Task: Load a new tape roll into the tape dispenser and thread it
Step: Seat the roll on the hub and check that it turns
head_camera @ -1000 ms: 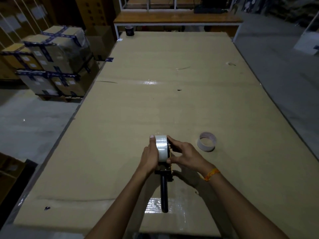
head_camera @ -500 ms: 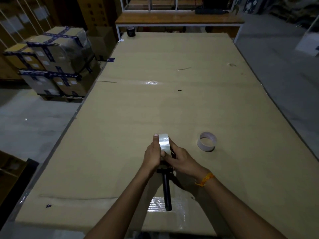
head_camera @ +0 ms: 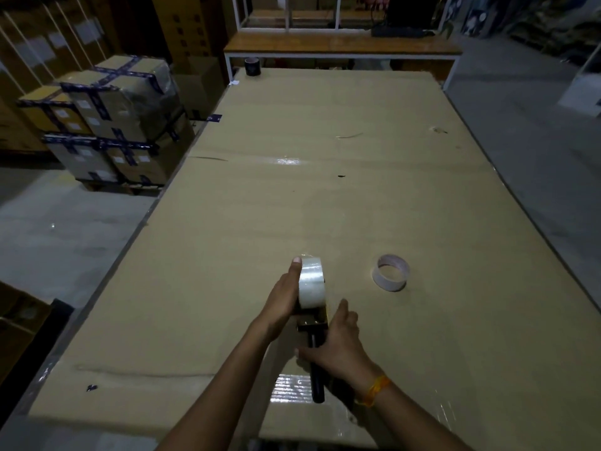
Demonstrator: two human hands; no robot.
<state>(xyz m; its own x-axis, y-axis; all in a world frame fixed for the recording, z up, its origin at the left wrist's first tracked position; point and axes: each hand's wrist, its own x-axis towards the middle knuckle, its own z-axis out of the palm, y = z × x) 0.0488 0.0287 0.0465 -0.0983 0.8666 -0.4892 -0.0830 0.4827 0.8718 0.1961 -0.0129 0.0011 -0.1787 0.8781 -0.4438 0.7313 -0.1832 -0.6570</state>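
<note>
While the tape dispenser [head_camera: 313, 323] lies near the front edge of the desk [head_camera: 357, 206], we see its long axis running almost straight away from us: the black handle points back toward us, and the end carrying the tape roll [head_camera: 311, 283] points toward the far end of the desk. We see the roll as a clear, glossy, whitish band standing on edge, its flat faces turned left and right, seated on the dark frame of the dispenser. That frame shows a yellowish glint just under the roll.

Our left hand [head_camera: 282, 299] lies flat against the left face of the roll, fingers straight and the fingertip reaching its top. Our right hand [head_camera: 336, 348] sits over the handle just behind the frame, fingers spread and relaxed, thumb stretched across to the left; we cannot tell whether it grips the handle. An orange band [head_camera: 374, 390] circles that wrist.

To the right, well apart from the dispenser, an empty tape core [head_camera: 390, 272] lies on the cardboard-covered desk. At the far left corner stands a dark roll [head_camera: 252, 66]. Beyond the left edge, taped cartons [head_camera: 107, 125] are stacked on the floor.
</note>
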